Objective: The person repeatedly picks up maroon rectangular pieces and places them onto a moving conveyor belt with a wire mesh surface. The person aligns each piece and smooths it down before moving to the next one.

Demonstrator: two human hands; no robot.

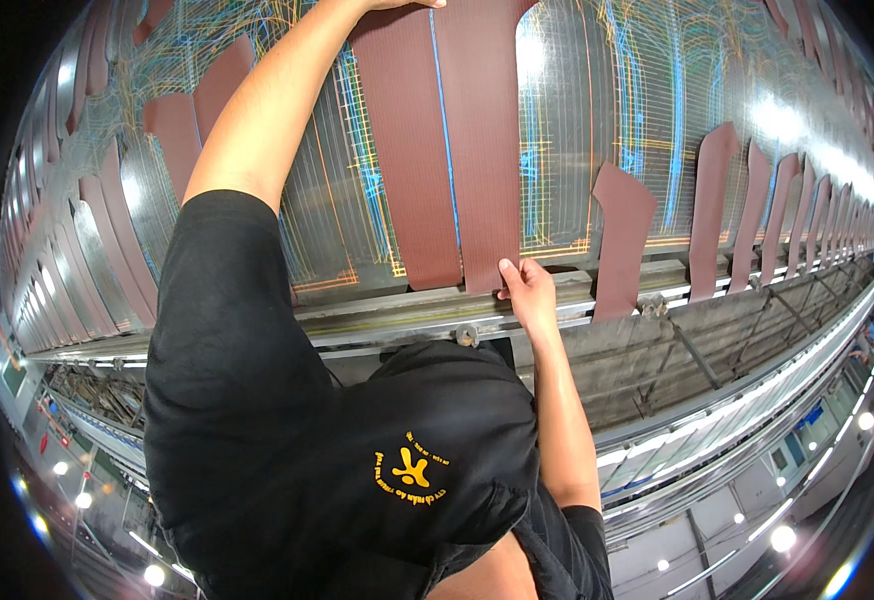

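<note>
Two long maroon fabric panels [486,165] with fine stripes lie side by side before me on a long, line-marked table [564,202]. A narrow blue strip shows between them. My right hand [531,289] has its thumb and fingers at the lower right corner of the right-hand panel, pinching it near the table's front edge. My left arm stretches far forward. Only part of my left hand [405,3] shows at the top rim, over the far end of the panels. Its grip is cut off from view.
More maroon cut pieces [624,232] lie in rows to the right, some overhanging the front rail [572,307]. Others [174,135] lie to the left, partly behind my arm. A metal knob [467,334] sits on the rail close to my body. Another long table [707,450] stands behind me.
</note>
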